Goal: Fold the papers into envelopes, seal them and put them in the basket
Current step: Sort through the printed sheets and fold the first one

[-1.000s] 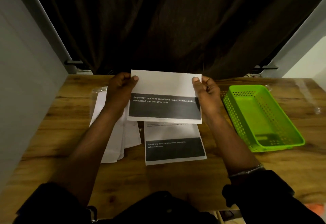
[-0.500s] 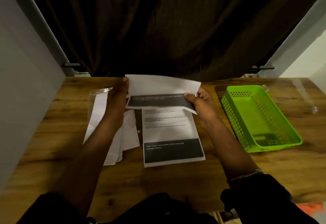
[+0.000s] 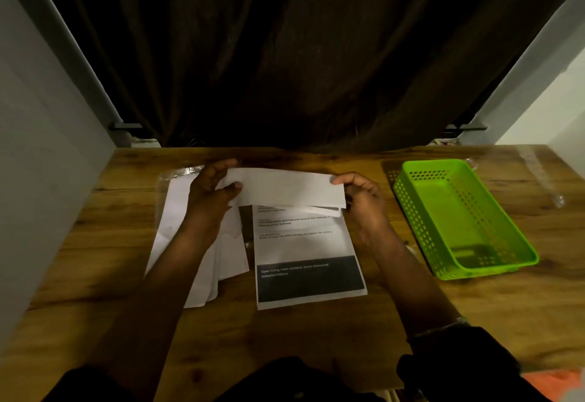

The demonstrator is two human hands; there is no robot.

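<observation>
At the far side of the wooden table (image 3: 300,335), close to the dark curtain (image 3: 285,53), I am holding one folded sheet (image 3: 285,188) between both hands, raised a little above the top of a printed sheet (image 3: 304,246) that is lying flat in front of me with its dark band towards my body. My left hand (image 3: 212,192) is gripping the left end, thumb lying over the near face and fingers curling behind; my right hand (image 3: 364,199) is pinching the right end, thumb on the upper corner. The white back of the paper is facing me, and a lower layer with a thin dark strip is peeking out under the right half, so the two layers are not lining up yet. I am judging this as the early folding step on this sheet: the fold is being brought over, not creased, and nothing is sealed. A loose pile of white papers (image 3: 177,214) is waiting under my left forearm. The green basket (image 3: 418,221) is sitting well off to my right, apart from the papers, and no finished envelope is showing in it. Next I am expecting to need the edges squared up, the sheet set down on the wood and the crease pressed flat with my fingertips, before any further folds, the sealing, and the reach across to the basket.
</observation>
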